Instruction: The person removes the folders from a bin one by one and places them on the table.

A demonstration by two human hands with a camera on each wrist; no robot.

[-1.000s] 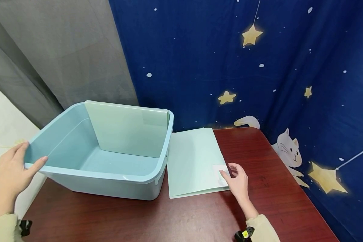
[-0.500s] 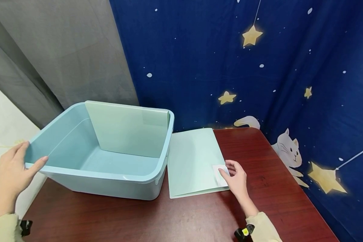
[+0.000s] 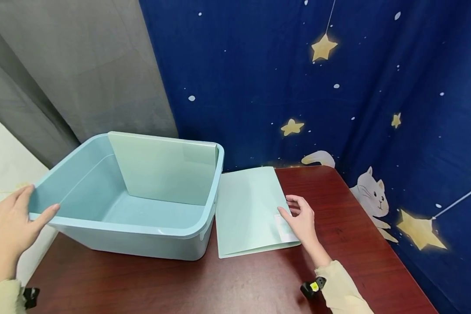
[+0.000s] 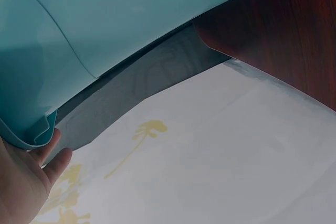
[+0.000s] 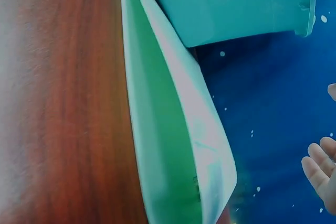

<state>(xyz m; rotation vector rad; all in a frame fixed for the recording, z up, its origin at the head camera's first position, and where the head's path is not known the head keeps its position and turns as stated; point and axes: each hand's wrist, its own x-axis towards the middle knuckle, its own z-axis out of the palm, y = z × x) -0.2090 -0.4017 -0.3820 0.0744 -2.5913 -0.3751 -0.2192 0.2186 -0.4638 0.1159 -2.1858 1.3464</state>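
My left hand grips the corner rim of a light blue plastic tub, thumb at the front edge; in the left wrist view its fingers show under the rim. One pale green folder stands on edge inside, leaning on the tub's back wall. A second pale green folder lies right of the tub, with a white label near its lower right corner. Over its right edge is my right hand, fingers loosely bent. The right wrist view shows this folder's covers gaping apart.
The tub and folder rest on a dark red-brown wooden table. Behind it hang a grey curtain and a blue star-patterned curtain. A white patterned surface lies left of the table.
My right hand has moved up and slightly left along the folder's right edge, uncovering more of the label. The left hand keeps its place on the tub's rim.
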